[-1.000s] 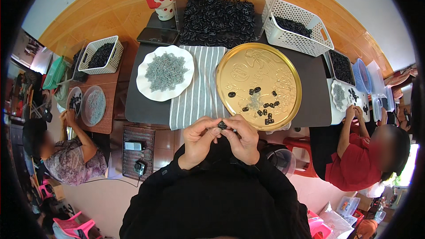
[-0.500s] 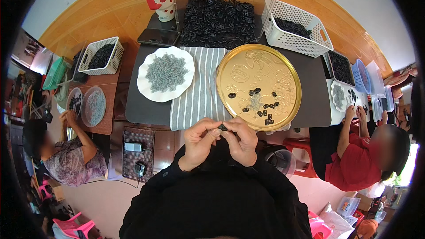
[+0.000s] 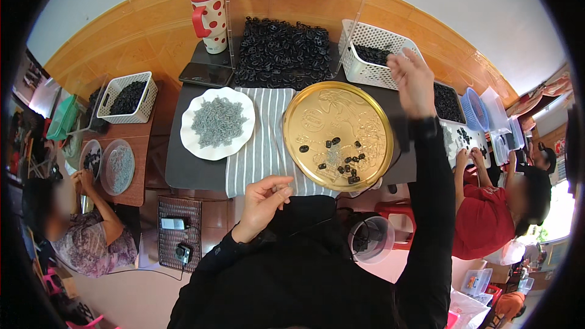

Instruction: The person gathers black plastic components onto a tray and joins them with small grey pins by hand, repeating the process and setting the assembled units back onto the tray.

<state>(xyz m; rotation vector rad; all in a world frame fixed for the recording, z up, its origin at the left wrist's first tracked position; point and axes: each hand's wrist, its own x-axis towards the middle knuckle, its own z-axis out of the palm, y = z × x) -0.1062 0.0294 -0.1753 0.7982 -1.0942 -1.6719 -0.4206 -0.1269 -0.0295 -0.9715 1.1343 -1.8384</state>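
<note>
While my right hand (image 3: 415, 82) hung blurred in front of the right end of a white perforated basket (image 3: 365, 73), its fingers were bent, and I could not tell whether they gripped anything. My left hand (image 3: 263, 207) was by the near edge of a striped cloth (image 3: 259, 170), fingers loosely curled toward the thumb; whether they pinched something was unclear. Beyond it, to the right, small black pieces (image 3: 354, 179) lay scattered on the near half of a round gold tray (image 3: 365, 109), around some tiny grey parts (image 3: 333, 157). Left of the tray, across the cloth, a white wavy-rimmed plate (image 3: 194, 140) held a grey heap (image 3: 219, 123). Farther off, a clear container (image 3: 304, 0) held many more black pieces, left of the basket.
</note>
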